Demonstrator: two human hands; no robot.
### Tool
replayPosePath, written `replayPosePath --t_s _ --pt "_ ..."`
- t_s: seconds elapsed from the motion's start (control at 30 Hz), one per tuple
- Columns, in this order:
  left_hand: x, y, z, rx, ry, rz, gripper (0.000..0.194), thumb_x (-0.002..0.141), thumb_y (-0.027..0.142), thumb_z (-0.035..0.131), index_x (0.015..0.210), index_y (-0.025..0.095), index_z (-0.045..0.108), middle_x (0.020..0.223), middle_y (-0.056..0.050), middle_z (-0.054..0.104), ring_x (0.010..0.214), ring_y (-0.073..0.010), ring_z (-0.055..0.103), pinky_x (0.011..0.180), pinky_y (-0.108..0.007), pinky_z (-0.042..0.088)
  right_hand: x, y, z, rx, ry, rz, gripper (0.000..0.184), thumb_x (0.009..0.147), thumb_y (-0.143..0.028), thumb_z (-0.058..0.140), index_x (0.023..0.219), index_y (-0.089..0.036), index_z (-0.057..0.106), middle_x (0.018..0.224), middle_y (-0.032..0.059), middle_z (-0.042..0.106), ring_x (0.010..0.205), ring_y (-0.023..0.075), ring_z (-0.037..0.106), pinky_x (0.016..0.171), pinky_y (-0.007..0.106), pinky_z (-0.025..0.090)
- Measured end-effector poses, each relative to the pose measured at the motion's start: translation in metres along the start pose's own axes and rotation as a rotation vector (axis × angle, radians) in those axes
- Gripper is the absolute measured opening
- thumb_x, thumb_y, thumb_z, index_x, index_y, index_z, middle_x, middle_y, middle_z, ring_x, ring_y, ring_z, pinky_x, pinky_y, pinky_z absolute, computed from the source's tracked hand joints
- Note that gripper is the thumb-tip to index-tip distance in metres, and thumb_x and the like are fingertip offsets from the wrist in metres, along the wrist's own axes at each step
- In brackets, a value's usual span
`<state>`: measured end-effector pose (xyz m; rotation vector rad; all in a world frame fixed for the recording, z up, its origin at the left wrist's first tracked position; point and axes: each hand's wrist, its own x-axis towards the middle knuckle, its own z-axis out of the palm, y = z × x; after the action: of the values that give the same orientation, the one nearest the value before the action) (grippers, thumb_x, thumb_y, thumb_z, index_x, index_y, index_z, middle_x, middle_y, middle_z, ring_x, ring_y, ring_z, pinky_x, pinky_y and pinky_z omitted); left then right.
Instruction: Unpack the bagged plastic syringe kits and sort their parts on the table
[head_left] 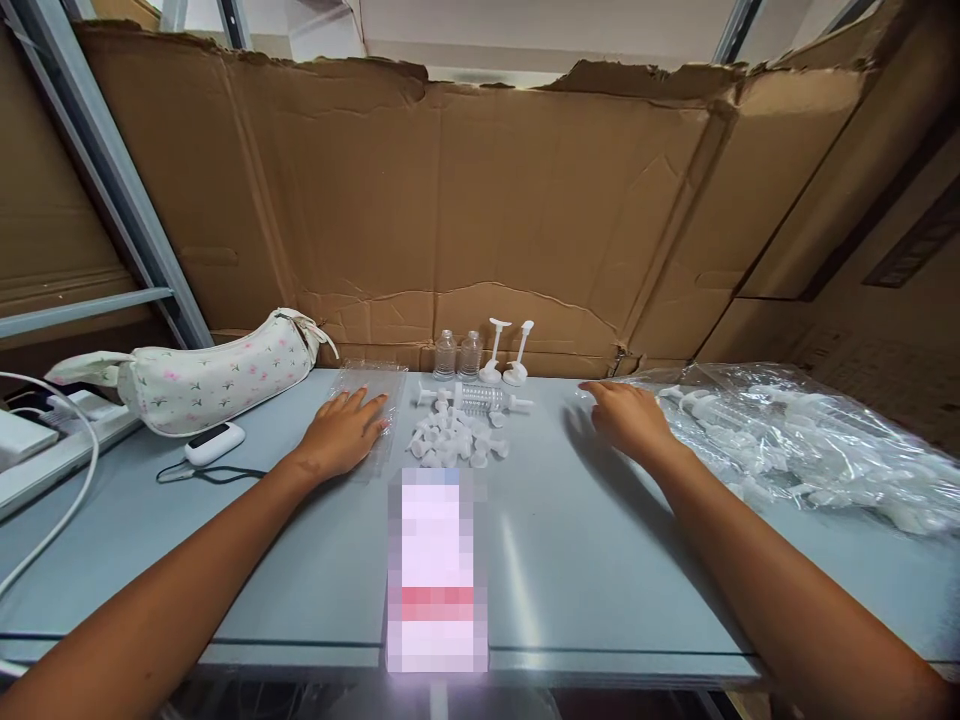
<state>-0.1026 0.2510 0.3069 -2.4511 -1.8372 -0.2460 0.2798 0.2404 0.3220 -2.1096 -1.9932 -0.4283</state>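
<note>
My left hand (343,432) lies flat, fingers spread, on a stack of clear plastic bags (369,385) on the grey table (585,560). My right hand (626,415) rests palm down with fingers stretched out, touching the table beside a heap of clear bagged parts (795,440). Between the hands lies a pile of several small white caps (454,435) and one small clear bottle on its side (484,398). Behind them stand two small clear bottles (457,355) and two white pump tops (508,352). Neither hand holds anything.
A floral fabric pouch (210,375) lies at the left with a small white device (214,443) and cable in front of it. White cords and a box sit at the far left edge. Torn cardboard (525,200) walls the back. A blurred sheet (435,570) lies near the front edge.
</note>
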Motion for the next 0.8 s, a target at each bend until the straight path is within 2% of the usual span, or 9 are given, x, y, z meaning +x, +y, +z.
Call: replayPosePath --t_s 0.07,0.17,0.23,0.37,0.5,0.63,0.8 --pt "0.004 0.0 0.005 -0.023 0.009 0.022 0.054 0.094 0.045 0.027 0.143 0.023 0.035 0.152 -0.012 0.026 0.14 -0.0324 0.021 0.109 -0.053 0.021 0.002 -0.009 0.005 0.077 0.014 -0.101 0.043 0.084 -0.016 0.044 0.126 -0.017 0.056 0.123 0.0121 0.061 0.112 0.0277 0.057 0.092 0.04 0.044" --pt "0.007 0.0 0.01 -0.048 -0.04 0.037 0.055 0.094 0.046 0.024 0.143 0.024 0.034 0.153 -0.011 0.025 0.141 -0.031 0.019 0.11 -0.053 0.017 0.004 -0.027 0.014 0.269 0.026 -0.344 0.046 0.086 -0.02 0.045 0.132 -0.016 0.049 0.133 0.011 0.054 0.121 0.0257 0.051 0.1 0.039 0.041" --pt "0.008 0.001 0.011 -0.068 -0.07 0.035 0.055 0.094 0.047 0.022 0.143 0.026 0.034 0.153 -0.01 0.025 0.141 -0.0304 0.019 0.111 -0.052 0.017 0.006 -0.039 0.017 0.343 0.019 -0.449 0.046 0.088 -0.021 0.043 0.134 -0.017 0.047 0.136 0.0113 0.051 0.123 0.0256 0.049 0.101 0.041 0.04" --pt "0.01 0.002 0.01 -0.086 -0.078 0.033 0.056 0.094 0.049 0.022 0.143 0.026 0.034 0.153 -0.01 0.025 0.141 -0.03 0.019 0.111 -0.051 0.017 0.017 -0.061 0.014 0.351 -0.005 -0.513 0.045 0.09 -0.022 0.041 0.135 -0.017 0.045 0.138 0.0114 0.049 0.122 0.0251 0.05 0.097 0.04 0.043" --pt "0.012 0.002 0.01 -0.064 -0.029 0.051 0.055 0.094 0.047 0.023 0.142 0.024 0.037 0.152 -0.01 0.028 0.14 -0.0297 0.021 0.111 -0.05 0.016 0.033 -0.082 0.008 0.226 -0.063 -0.527 0.047 0.09 -0.026 0.046 0.136 -0.016 0.044 0.132 0.0127 0.055 0.117 0.0252 0.055 0.092 0.036 0.046" --pt "0.013 0.001 0.009 0.016 0.091 0.081 0.05 0.095 0.042 0.026 0.137 0.022 0.044 0.148 -0.011 0.037 0.137 -0.0295 0.029 0.111 -0.051 0.018 0.044 -0.099 0.003 0.149 -0.092 -0.531 0.048 0.081 -0.021 0.058 0.128 -0.018 0.053 0.12 0.0132 0.063 0.107 0.0281 0.06 0.085 0.035 0.048" --pt "0.009 0.008 0.0 0.07 0.419 0.222 0.043 0.094 0.034 0.032 0.126 0.017 0.055 0.133 -0.014 0.054 0.123 -0.0272 0.047 0.107 -0.047 0.027 0.041 -0.113 -0.015 0.088 -0.022 -0.543 0.044 0.08 -0.016 0.056 0.124 -0.014 0.057 0.118 0.0174 0.062 0.108 0.0337 0.057 0.09 0.045 0.044"
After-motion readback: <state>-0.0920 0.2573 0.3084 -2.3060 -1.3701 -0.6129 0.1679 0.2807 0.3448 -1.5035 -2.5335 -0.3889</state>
